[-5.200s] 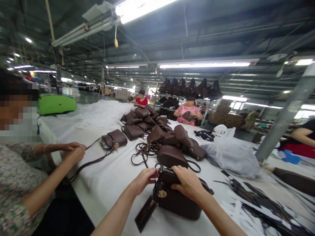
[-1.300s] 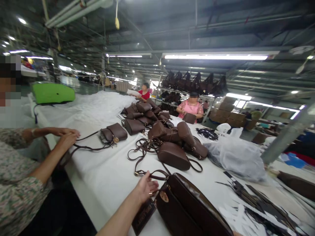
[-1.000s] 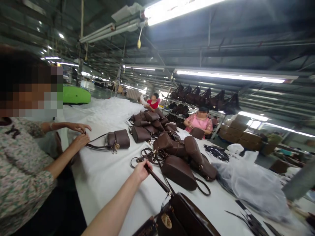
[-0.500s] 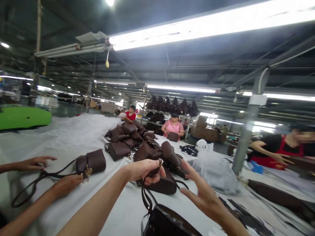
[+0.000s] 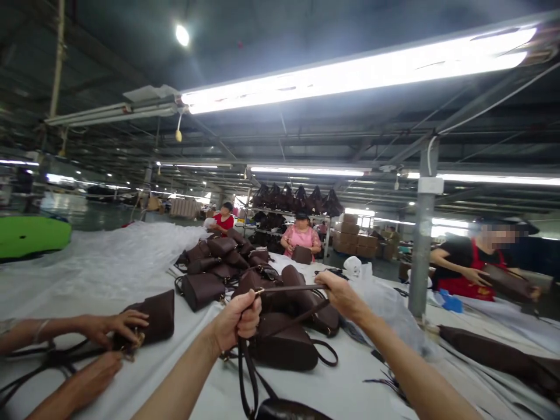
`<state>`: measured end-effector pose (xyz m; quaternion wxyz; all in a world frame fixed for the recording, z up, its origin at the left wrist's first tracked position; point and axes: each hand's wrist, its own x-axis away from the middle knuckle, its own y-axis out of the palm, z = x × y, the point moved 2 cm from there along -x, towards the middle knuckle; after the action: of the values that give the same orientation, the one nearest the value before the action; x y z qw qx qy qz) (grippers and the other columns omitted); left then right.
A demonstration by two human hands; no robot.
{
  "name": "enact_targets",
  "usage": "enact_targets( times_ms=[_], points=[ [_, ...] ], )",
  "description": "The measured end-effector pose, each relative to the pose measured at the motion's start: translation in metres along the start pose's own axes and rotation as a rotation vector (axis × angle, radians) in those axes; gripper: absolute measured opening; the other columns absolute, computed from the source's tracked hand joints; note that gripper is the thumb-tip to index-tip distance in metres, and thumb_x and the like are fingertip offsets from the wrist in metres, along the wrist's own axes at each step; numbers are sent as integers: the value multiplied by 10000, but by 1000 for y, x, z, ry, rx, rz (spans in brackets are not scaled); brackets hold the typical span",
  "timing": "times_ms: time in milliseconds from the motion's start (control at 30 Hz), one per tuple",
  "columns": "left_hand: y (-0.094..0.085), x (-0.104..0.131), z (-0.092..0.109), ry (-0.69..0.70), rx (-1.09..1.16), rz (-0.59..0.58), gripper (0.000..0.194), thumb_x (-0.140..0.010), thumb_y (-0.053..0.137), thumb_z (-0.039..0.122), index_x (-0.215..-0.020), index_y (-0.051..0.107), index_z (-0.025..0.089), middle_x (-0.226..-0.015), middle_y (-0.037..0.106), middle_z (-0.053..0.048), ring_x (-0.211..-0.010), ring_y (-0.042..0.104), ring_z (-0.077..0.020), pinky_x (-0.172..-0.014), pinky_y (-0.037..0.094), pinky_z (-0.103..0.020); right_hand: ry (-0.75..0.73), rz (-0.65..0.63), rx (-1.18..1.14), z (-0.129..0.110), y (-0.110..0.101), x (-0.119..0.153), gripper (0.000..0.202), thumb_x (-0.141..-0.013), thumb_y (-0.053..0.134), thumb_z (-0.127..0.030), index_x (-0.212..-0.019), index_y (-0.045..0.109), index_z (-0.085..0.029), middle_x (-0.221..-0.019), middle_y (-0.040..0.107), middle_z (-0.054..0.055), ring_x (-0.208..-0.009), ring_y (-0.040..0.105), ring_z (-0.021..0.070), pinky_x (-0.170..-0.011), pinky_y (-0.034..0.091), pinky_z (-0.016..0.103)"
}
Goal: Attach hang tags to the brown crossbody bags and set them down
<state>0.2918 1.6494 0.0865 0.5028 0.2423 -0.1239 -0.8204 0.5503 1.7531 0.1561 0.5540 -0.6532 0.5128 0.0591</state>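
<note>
A dark brown strap is stretched level between my hands. My left hand is closed round its buckle end, with more strap hanging down to a dark bag at the bottom edge. My right hand pinches the strap farther along. Behind and below the strap lies a brown bag with a looped handle. A pile of brown bags spreads beyond it on the white-covered table.
At the left, another person's hands touch a brown bag. Clear plastic lies at the right beside a grey post. Across the table, several people handle bags. Straps lie at the lower right.
My right hand, open before, now grips the strap and has drawn it out to the right. The other person's upper hand has moved onto their bag. The view has shifted slightly.
</note>
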Motion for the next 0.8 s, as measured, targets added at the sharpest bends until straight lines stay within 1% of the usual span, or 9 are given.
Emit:
enact_targets(
  times_ms=[133,233,367,467,533,567,633,700,800],
  points=[
    [-21,10,4,79,75,87,413,-785,715,471,-703,456,161,-502,268,112,-382,97,-11,-330,104,-128,312,168,51,49,-63,-12,189,-834,477,-267,-685,576,-204,-604,544,11,-641,567,180,-653,483,309],
    [-37,19,8,150,124,167,388,-811,699,446,-712,456,160,-508,287,112,-377,118,-11,-326,146,-122,563,251,32,81,-109,-8,253,-867,450,-317,-690,571,-184,-524,495,-3,-487,509,137,-519,493,275],
    [-42,18,8,176,111,217,354,-836,668,454,-760,499,152,-579,425,76,-388,246,-13,-348,240,-125,695,151,-49,97,-138,14,113,-737,623,-262,-774,637,-156,-545,543,-14,-416,440,78,-427,449,205],
    [-27,5,7,198,35,260,373,-811,684,480,-761,531,144,-732,556,11,-459,400,-29,-409,356,-152,745,-288,-111,94,-118,37,235,-566,730,-185,-796,688,-165,-530,573,-28,-395,463,85,-393,411,207],
    [-12,-6,7,207,-40,299,375,-795,698,488,-784,573,135,-780,573,-13,-537,486,-56,-482,431,-178,786,-632,-47,89,-92,55,295,-521,749,-171,-813,707,-182,-532,600,-18,-413,540,136,-430,455,262],
    [-5,-11,8,208,-67,307,369,-786,712,480,-814,597,131,-789,572,-17,-575,513,-68,-518,456,-188,788,-729,24,86,-79,62,315,-508,758,-162,-819,714,-190,-554,626,4,-461,598,187,-472,489,313],
    [10,-19,8,194,-90,284,370,-753,754,452,-882,629,128,-803,568,-17,-623,536,-79,-568,478,-201,739,-759,135,77,-53,71,422,-463,782,-119,-873,732,-208,-722,708,83,-701,690,311,-633,538,425],
    [23,-24,6,167,-86,224,391,-714,792,430,-919,637,135,-819,568,-15,-633,535,-79,-575,469,-202,611,-672,77,59,-28,69,633,-484,807,-149,-1098,692,-256,-1080,703,135,-1064,631,349,-889,491,446],
    [37,-26,3,130,-116,143,398,-703,794,444,-907,629,146,-750,544,9,-571,492,-63,-533,419,-192,356,-532,-330,16,9,54,873,-696,724,-408,-1467,344,-255,-1438,467,159,-1339,422,302,-1071,354,446]
  ],
)
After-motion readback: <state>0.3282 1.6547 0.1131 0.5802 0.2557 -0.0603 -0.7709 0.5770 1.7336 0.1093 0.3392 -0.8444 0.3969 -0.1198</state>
